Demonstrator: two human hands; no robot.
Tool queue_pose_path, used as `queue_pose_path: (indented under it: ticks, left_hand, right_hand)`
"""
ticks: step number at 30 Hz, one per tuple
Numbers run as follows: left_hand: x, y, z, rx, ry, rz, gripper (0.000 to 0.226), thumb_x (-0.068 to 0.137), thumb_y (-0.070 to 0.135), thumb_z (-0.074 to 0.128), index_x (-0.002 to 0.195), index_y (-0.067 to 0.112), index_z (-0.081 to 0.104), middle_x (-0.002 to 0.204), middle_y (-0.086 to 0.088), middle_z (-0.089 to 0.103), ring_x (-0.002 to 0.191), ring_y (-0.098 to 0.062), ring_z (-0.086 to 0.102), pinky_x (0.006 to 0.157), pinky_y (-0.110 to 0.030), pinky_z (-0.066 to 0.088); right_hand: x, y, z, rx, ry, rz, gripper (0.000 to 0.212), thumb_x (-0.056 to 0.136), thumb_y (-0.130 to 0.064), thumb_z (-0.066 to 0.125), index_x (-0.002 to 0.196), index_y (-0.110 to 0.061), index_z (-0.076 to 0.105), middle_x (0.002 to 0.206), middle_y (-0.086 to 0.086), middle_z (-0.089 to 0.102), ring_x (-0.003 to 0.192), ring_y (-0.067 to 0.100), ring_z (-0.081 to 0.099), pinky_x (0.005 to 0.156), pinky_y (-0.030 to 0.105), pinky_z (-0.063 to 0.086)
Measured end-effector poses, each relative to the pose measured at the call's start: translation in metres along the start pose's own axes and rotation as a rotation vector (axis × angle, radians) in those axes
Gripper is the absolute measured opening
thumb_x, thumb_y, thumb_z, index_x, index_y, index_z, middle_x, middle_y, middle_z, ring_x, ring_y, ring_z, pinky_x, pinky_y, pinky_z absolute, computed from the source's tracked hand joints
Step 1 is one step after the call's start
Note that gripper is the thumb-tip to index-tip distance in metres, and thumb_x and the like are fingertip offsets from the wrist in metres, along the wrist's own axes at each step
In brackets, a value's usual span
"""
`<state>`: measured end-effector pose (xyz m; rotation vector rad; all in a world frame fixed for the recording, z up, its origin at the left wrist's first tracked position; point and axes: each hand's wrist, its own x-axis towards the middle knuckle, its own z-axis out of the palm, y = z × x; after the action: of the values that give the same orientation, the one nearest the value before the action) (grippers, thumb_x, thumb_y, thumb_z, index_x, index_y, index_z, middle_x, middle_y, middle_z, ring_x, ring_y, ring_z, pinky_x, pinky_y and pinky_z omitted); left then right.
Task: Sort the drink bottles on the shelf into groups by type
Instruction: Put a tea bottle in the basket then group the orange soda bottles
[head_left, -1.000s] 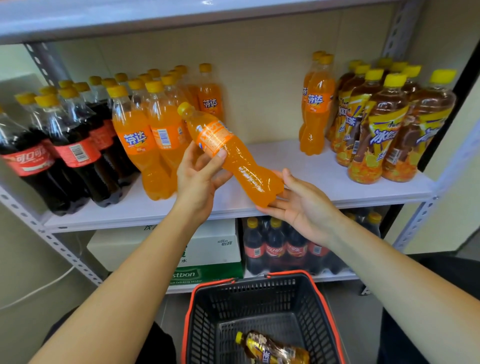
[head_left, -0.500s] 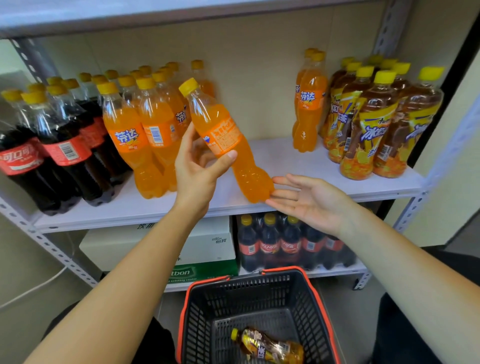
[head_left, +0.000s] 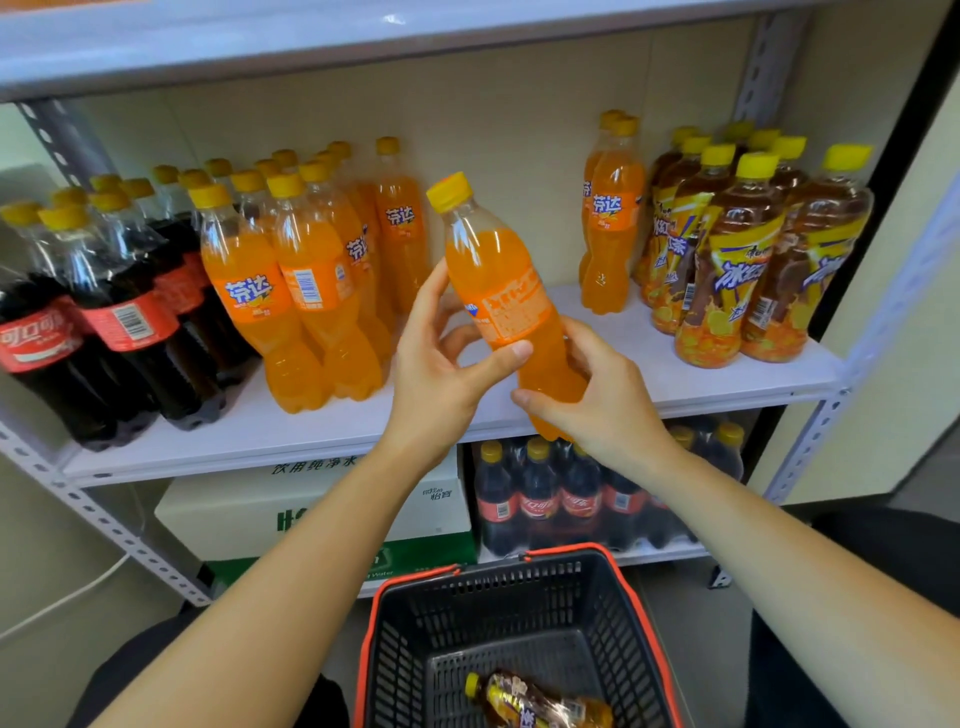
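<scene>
An orange soda bottle (head_left: 496, 283) with a yellow cap is held nearly upright in front of the white shelf (head_left: 649, 358). My left hand (head_left: 441, 358) grips its label part, thumb across the front. My right hand (head_left: 605, 400) grips its lower body and base. On the shelf, cola bottles (head_left: 109, 322) stand at the left and a group of orange soda bottles (head_left: 306, 270) beside them. Two more orange soda bottles (head_left: 610, 218) stand right of the gap, next to iced tea bottles (head_left: 737, 260) at the far right.
A black basket (head_left: 519, 613) with red rim sits below my arms, one iced tea bottle (head_left: 540, 704) lying in it. The lower shelf holds white and green cartons (head_left: 322, 514) and a pack of cola bottles (head_left: 550, 499). Grey metal uprights frame the shelf.
The bottle has been tipped from slanted to nearly upright and moved a little right. My right hand, which had let go and opened, grips its lower body again.
</scene>
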<state>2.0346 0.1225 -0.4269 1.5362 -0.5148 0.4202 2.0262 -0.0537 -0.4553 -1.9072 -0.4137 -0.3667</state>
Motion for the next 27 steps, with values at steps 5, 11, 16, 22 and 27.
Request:
queue_pose_path:
  ticks: [5,11,16,22,27]
  left_hand:
    - [0.011,0.019,-0.007,-0.137,0.041,0.006,0.067,0.094,0.009,0.072,0.152,0.024,0.041,0.137,-0.011,0.065,0.127,-0.024,0.063,0.1,-0.039,0.055]
    - [0.015,0.032,-0.031,-0.063,0.214,0.025,0.032,0.1,0.013,0.065,0.132,0.015,0.065,0.117,-0.001,0.076,0.116,-0.021,0.07,0.087,-0.028,0.058]
    - [0.014,0.029,-0.036,-0.178,0.321,-0.093,0.019,0.098,0.016,0.068,0.116,0.016,0.075,0.113,-0.005,0.078,0.112,-0.024,0.073,0.085,-0.035,0.061]
    - [0.014,0.026,-0.037,-0.346,0.29,-0.18,0.025,0.093,0.023,0.066,0.117,0.02,0.073,0.118,-0.005,0.074,0.115,-0.024,0.07,0.088,-0.033,0.059]
    - [0.01,0.019,-0.033,-0.194,0.2,0.01,0.041,0.097,-0.001,0.063,0.134,0.018,0.062,0.128,-0.008,0.072,0.124,-0.025,0.066,0.102,-0.041,0.055]
  right_hand:
    - [0.006,0.012,-0.013,-0.047,0.084,-0.048,0.068,0.082,-0.028,0.084,0.142,-0.025,0.054,0.126,-0.008,0.065,0.115,0.008,0.061,0.096,0.031,0.052]
    - [0.011,0.028,-0.02,-0.203,0.14,-0.081,0.071,0.081,-0.03,0.084,0.143,-0.035,0.05,0.127,-0.013,0.055,0.124,0.017,0.053,0.102,0.052,0.048]
    - [0.013,0.033,-0.018,-0.311,0.182,-0.151,0.07,0.08,-0.034,0.083,0.142,-0.034,0.051,0.129,-0.004,0.061,0.121,0.017,0.051,0.099,0.051,0.048]
    - [0.016,0.036,-0.014,-0.228,0.148,-0.129,0.073,0.081,-0.031,0.083,0.145,-0.03,0.05,0.128,-0.011,0.054,0.125,0.018,0.052,0.101,0.052,0.049]
    - [0.02,0.039,-0.014,-0.144,0.132,-0.092,0.068,0.083,-0.031,0.081,0.144,-0.032,0.051,0.134,-0.002,0.059,0.127,0.019,0.053,0.104,0.052,0.048]
